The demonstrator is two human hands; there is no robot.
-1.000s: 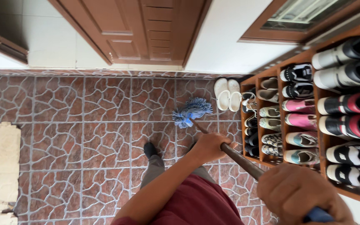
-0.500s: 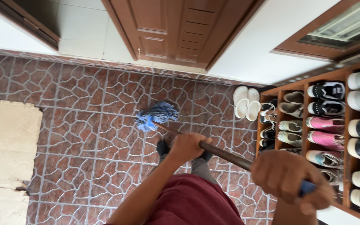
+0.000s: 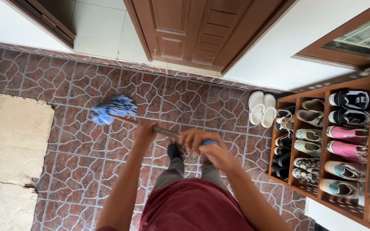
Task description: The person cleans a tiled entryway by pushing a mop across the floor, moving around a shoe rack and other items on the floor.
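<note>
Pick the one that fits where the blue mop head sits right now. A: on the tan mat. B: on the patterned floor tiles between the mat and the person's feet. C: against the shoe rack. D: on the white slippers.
B: the blue mop head lies on the patterned floor tiles, right of the tan mat and well left of the shoe rack, with both hands on the handle.

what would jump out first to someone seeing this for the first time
Mid-frame, the left hand and right hand both grip a brown mop handle, its blue mop head on the reddish tiled floor. At right, a wooden shoe rack packed with shoes, white clogs beside it.
</note>
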